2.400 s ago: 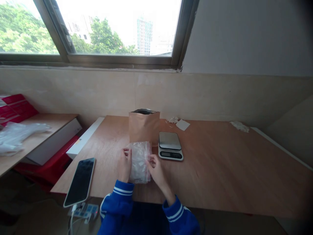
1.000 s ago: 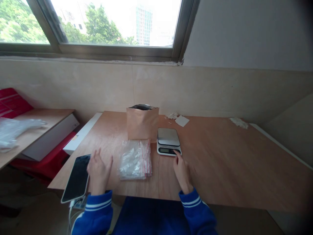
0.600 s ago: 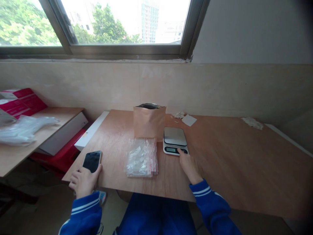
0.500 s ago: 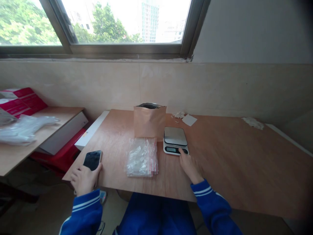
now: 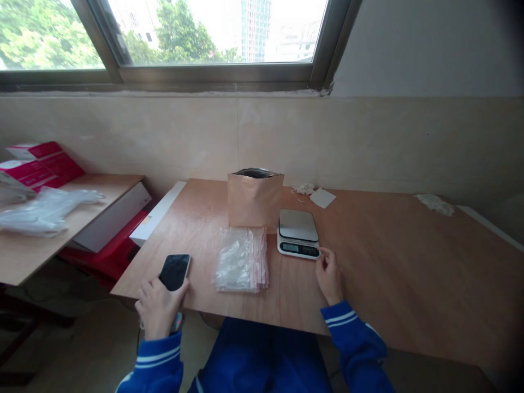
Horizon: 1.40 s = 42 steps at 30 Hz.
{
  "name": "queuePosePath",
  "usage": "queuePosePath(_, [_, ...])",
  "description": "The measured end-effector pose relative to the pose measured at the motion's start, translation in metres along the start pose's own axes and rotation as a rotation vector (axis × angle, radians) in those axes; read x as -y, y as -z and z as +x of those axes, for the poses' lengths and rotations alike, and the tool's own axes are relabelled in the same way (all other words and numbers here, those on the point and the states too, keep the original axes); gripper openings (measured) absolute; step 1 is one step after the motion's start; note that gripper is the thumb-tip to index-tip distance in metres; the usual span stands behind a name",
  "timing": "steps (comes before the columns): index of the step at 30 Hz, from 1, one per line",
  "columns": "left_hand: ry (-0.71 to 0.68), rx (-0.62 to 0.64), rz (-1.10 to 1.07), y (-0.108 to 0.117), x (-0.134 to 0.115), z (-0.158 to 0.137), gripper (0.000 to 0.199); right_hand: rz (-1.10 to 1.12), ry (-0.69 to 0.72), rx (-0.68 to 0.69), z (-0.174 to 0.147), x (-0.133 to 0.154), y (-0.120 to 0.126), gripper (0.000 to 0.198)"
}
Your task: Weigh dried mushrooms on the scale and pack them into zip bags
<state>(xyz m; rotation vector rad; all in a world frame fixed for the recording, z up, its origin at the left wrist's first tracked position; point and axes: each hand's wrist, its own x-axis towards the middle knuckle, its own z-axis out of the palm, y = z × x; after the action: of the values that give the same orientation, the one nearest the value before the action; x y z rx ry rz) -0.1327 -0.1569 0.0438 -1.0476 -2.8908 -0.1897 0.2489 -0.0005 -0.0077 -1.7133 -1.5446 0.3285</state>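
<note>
Two hands are showing in the head view: the left hand (image 5: 159, 307) is clasping a smartphone (image 5: 175, 272) at the wooden table's (image 5: 393, 273) front edge, where a loosening grip could drop it; the right hand (image 5: 329, 275) is curling at the digital scale's (image 5: 298, 225) corner, pinching or merely touching I can't tell, and a nudge could skew the reading. Zip-lock bags (image 5: 240, 261) are lying between, blocking the straight path; an open kraft pouch (image 5: 252, 201) is standing just behind them.

Bright window (image 5: 216, 41) ahead of you, beige wall (image 5: 184, 131) beneath, wooden worktop (image 5: 380, 273) before you, another table (image 5: 24, 259) to your left, dim floor (image 5: 102, 349)
</note>
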Motion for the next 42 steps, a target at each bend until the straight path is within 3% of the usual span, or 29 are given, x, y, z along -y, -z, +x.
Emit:
queuePosePath(7, [-0.083,0.038,0.004,0.004,-0.007,-0.024,0.076,0.002,0.002,0.036,-0.001,-0.002,0.000,0.034])
queuePosePath(15, [-0.064,0.045,-0.040,0.004,-0.007,-0.027,0.078,-0.044,-0.042,0.113,-0.003,0.002,0.004,0.035])
queuePosePath(19, [-0.041,0.065,-0.068,0.007,-0.008,-0.024,0.077,-0.001,-0.032,0.077,-0.004,0.013,0.010,0.035])
queuePosePath(23, [-0.033,0.095,-0.095,0.011,-0.008,-0.007,0.078,0.112,0.226,0.043,0.013,0.048,0.021,0.030])
queuePosePath(27, [0.019,0.112,-0.055,0.016,-0.017,0.011,0.074,0.186,0.549,-0.013,0.053,0.113,0.038,0.031])
queuePosePath(31, [0.005,-0.058,-0.067,0.019,-0.045,0.004,0.068,0.190,0.843,-0.030,0.101,0.193,0.052,0.037])
queuePosePath(33, [-0.100,-0.154,-0.164,0.020,-0.066,-0.010,0.063,0.133,0.922,0.023,0.122,0.224,0.052,0.039])
queuePosePath(36, [-0.309,-0.161,-0.362,0.018,-0.101,-0.039,0.054,0.005,0.988,0.128,0.144,0.251,0.043,0.044])
queuePosePath(40, [-0.562,-0.072,-0.503,-0.002,-0.139,-0.069,0.048,-0.240,1.043,0.311,0.146,0.256,0.029,0.039])
queuePosePath(42, [-0.619,-0.070,-0.495,-0.018,-0.149,-0.075,0.044,-0.324,1.071,0.402,0.139,0.253,0.028,0.037])
